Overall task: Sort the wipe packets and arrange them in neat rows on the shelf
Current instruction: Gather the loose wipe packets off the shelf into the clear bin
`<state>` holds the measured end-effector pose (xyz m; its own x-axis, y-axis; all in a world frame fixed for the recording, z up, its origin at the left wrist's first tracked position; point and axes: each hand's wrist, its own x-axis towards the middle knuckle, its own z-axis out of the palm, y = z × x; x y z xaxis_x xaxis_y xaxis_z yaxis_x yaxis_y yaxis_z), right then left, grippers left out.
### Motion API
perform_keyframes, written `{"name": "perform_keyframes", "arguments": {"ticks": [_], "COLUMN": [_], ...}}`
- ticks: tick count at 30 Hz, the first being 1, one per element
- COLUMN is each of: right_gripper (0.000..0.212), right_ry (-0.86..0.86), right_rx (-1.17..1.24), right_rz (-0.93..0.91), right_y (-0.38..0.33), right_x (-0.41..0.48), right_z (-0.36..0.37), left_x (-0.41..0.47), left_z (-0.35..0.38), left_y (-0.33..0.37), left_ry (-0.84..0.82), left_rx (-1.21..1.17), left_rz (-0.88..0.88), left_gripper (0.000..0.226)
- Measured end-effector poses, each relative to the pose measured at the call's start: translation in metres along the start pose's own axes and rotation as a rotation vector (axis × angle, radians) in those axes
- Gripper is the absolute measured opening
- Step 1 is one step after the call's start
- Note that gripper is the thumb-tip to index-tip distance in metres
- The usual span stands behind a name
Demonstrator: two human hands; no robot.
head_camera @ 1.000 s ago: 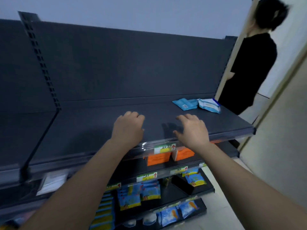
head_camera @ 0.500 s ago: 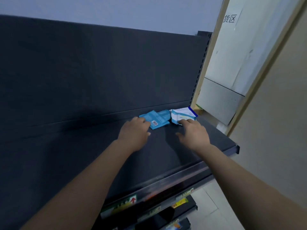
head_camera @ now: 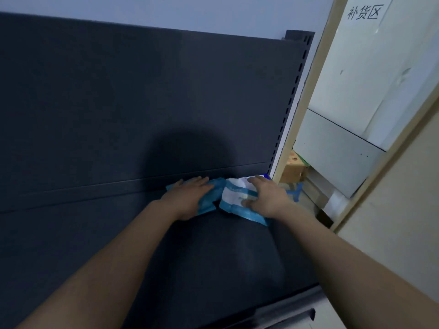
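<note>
Both of your hands have moved forward since half a second ago, from just short of the packets to resting on top of them, and your view has come closer to the back corner of the shelf.

Your left hand [head_camera: 190,198] lies flat, fingers straight and close together, pressing down on the teal packets [head_camera: 210,201]. They are thin, soft, solid teal-blue pouches. They seem to overlap in a small pile, and how many there are cannot be told because your hand covers most of them.

Your right hand [head_camera: 266,198] rests with its fingers spread wide over the white and blue packet [head_camera: 234,198], thumb laid across its middle, holding nothing closed. This pouch is mostly white with blue bands along its edges, a crinkled surface and a darker blue corner showing past your fingertips. Its print is too blurred to read.

The two kinds of packet touch each other, side by side, teal on the left. They sit at the rear right corner of the dark grey shelf [head_camera: 166,257], against the matching back panel [head_camera: 142,103], where the shadow of your head falls.

To the right stand a slotted upright [head_camera: 293,103] and a pale wooden post [head_camera: 308,103]. Past the post are a cardboard box [head_camera: 293,170] and a white board with handwritten characters [head_camera: 362,12].
</note>
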<state>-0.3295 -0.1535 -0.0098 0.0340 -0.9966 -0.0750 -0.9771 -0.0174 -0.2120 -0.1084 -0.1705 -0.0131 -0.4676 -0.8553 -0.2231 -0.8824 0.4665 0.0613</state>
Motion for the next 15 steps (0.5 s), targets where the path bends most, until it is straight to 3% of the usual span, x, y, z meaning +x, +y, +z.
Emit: {"name": "perform_keyframes", "arguments": {"ticks": [6,12,15], "right_gripper": [0.096,0.102,0.093], "right_ry": [-0.229,-0.209,-0.184], "right_rx": [0.01,-0.142,-0.044], "right_rz": [-0.127,-0.092,-0.118], "right_y": [0.028,0.03,0.024], "right_x": [0.041,0.061,0.068], "right_z": [-0.008,-0.005,-0.003], "left_x": [0.03,0.032,0.024], "left_z": [-0.008,-0.002,0.002], "left_y": [0.006,0.013,0.015], "left_ry": [-0.044,-0.007,0.11], "left_rx": [-0.076,-0.168,-0.421], "left_rz": [-0.188,-0.431,-0.53], "left_gripper": [0.08,0.084,0.082]}}
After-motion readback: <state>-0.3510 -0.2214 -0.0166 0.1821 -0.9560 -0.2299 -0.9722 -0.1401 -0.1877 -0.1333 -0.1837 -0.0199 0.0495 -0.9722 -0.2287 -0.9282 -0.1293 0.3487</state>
